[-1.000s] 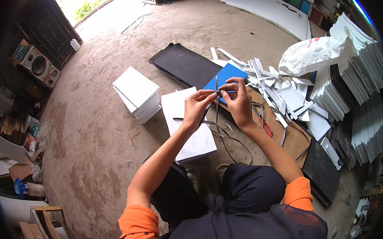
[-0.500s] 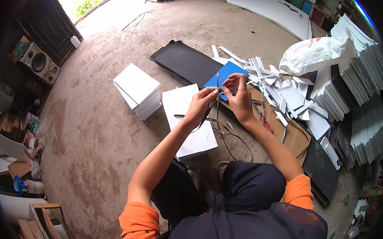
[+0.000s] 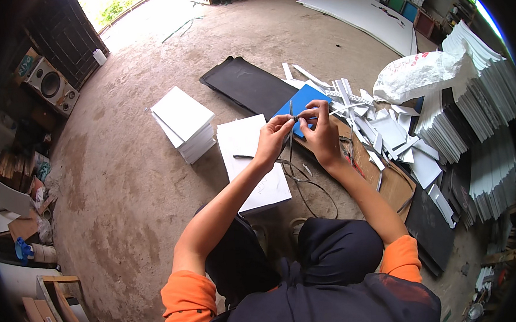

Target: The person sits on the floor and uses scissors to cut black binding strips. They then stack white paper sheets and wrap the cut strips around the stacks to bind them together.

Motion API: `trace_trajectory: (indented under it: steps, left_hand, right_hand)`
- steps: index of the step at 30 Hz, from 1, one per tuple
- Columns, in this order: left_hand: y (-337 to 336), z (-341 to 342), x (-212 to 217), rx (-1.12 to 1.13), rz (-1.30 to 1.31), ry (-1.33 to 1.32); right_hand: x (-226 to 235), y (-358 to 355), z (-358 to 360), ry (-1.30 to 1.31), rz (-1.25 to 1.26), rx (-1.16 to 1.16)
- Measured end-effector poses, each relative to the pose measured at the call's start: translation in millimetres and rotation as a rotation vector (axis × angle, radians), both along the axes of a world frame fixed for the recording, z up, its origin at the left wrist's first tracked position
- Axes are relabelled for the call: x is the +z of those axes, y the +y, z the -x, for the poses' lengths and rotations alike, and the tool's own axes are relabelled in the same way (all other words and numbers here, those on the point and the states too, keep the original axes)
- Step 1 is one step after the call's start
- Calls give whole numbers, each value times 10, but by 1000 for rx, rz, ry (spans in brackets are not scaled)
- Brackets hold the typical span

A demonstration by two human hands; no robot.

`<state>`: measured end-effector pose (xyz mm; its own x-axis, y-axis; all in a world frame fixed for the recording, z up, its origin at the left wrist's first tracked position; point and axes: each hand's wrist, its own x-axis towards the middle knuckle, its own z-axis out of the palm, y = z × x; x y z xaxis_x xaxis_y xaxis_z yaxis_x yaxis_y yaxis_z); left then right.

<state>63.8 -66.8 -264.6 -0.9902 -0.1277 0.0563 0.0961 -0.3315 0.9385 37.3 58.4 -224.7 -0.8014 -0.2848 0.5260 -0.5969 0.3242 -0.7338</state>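
Note:
My left hand and my right hand meet fingertip to fingertip, both pinching a thin dark strap. The strap looks bunched or looped where the fingers meet, too small to make out clearly. From there it hangs down and curls in loose loops toward the floor. Below my left hand a stack of white boards lies in front of my knees, with one strap end across its top. Behind my hands is a blue sheet, partly covered by my fingers.
A second stack of white boards stands to the left. Beyond lies a long black sheet. White offcuts are heaped at the right beside a brown board, a white sack and tall sheet stacks.
My right fingers have shifted slightly and closed in nearer the left ones on the strap. The whole view has moved a little; the stacks stay in place.

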Motion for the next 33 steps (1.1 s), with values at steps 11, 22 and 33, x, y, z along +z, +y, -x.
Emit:
trace_trajectory:
  steps: [11, 22, 33]
  left_hand:
    - [75, -55, 91, 232, 305, 97]
    - [7, -6, 42, 252, 273, 88]
    - [-17, -22, 46, -35, -117, 24]
  right_hand:
    - [11, -39, -6, 24, 0, -14]
    - [-100, 175, 240, -45, -25, -116]
    - [-25, 51, 131, -148, 150, 134]
